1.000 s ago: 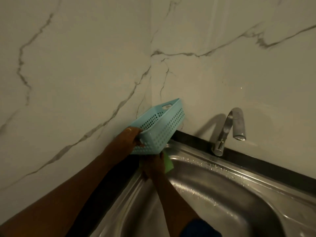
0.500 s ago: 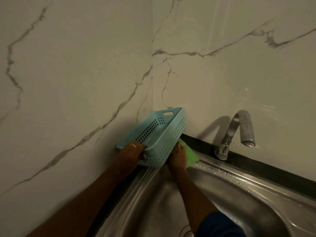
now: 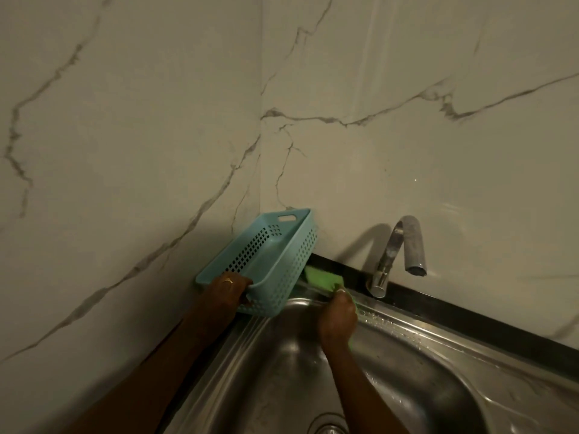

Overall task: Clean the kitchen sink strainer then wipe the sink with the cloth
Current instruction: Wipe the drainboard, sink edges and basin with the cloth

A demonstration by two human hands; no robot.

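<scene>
My left hand (image 3: 230,289) grips the near end of a light blue perforated basket (image 3: 275,249) and holds it tilted up above the sink's back left corner. My right hand (image 3: 338,317) holds a green cloth (image 3: 322,278) against the back rim of the steel sink (image 3: 438,349), just right of the basket. Part of the cloth lies flat on the rim beyond my fingers. The round strainer (image 3: 329,429) shows partly at the bottom edge of the basin, half hidden by my right forearm.
A chrome tap (image 3: 404,245) stands on the back rim right of my right hand, spout pointing down. Marble walls meet in a corner behind the basket. A dark strip (image 3: 470,317) runs along the wall behind the sink. Water drops lie on the rim.
My right hand has slid the cloth to the right along the back rim, out from under the basket. The basket stays lifted in my left hand.
</scene>
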